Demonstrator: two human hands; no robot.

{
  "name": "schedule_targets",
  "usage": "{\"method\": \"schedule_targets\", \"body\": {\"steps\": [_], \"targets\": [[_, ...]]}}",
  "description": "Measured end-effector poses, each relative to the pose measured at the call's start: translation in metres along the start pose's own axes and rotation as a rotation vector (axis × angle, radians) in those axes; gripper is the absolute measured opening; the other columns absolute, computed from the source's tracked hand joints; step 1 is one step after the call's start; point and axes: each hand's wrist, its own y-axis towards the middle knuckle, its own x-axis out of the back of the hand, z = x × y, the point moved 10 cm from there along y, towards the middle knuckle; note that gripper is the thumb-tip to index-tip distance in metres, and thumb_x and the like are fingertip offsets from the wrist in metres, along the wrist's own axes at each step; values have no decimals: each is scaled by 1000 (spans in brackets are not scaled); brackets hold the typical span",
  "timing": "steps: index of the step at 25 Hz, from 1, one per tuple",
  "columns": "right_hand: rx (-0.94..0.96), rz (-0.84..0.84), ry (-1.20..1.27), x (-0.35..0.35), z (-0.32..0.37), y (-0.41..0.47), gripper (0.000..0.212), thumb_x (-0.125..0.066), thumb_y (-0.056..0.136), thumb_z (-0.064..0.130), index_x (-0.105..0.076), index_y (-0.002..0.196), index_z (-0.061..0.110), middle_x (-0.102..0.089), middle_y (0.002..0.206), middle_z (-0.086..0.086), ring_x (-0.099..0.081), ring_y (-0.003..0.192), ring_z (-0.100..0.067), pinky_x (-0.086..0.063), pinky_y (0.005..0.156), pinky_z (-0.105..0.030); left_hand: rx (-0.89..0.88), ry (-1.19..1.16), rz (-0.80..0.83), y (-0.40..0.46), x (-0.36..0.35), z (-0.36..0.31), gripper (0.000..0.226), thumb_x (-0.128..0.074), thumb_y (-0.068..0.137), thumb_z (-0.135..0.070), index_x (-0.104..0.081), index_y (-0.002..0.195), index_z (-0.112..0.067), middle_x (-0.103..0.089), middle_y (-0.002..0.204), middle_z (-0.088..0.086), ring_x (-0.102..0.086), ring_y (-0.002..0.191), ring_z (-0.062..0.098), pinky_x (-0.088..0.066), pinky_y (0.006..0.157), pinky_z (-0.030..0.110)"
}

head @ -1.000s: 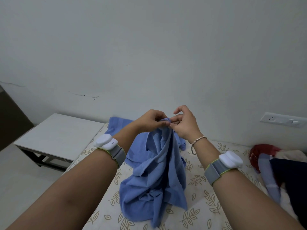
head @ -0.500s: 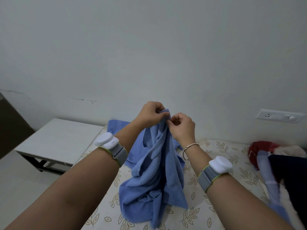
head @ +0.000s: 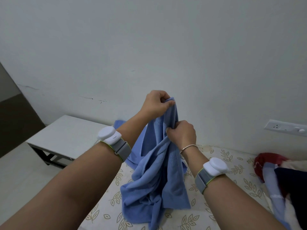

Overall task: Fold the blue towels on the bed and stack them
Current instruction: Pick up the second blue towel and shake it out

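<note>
blue towel [head: 156,178] hangs bunched above the leaf-print bed [head: 221,161], its lower end crumpled on the sheet; left hand [head: 155,103] pinches the top edge, right hand [head: 181,134] grips the cloth just below. another blue towel [head: 119,124] lies behind the left forearm, partly hidden. white side table [head: 66,133] stands left, wall socket [head: 285,127] right, heaped clothes [head: 282,176] at the bed's right edge
</note>
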Motion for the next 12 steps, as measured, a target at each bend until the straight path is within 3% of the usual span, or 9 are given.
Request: {"method": "schedule_targets", "body": {"steps": [4,7,12], "targets": [[92,26,-3,2,10,1,22,-62,72,26,-62,57,9,-62,56,-8,-62,57,-28,-51,53,-29,23,-59,-103,15,41,-10,15,-77,83,-24,-70,76,-14,-59,65,-6,-53,61,5,-46,58,19],[103,50,-38,5,14,4,19,-63,71,22,-60,59,7,-60,57,-7,-62,60,-29,-47,53,-27,10,-88,-173,25,66,-25,13,-77,83,-25,-71,77,-15,-64,68,-5,-58,66,7,-51,63,23],[12,100,-134,5,-8,0,15,-64,71,22,-58,74,9,-64,77,-10,-64,77,-32,-44,61,-26,-1,-125,-274,31,97,-44,14,-75,83,-27,-70,75,-18,-62,65,-12,-57,63,0,-45,60,14]]}}
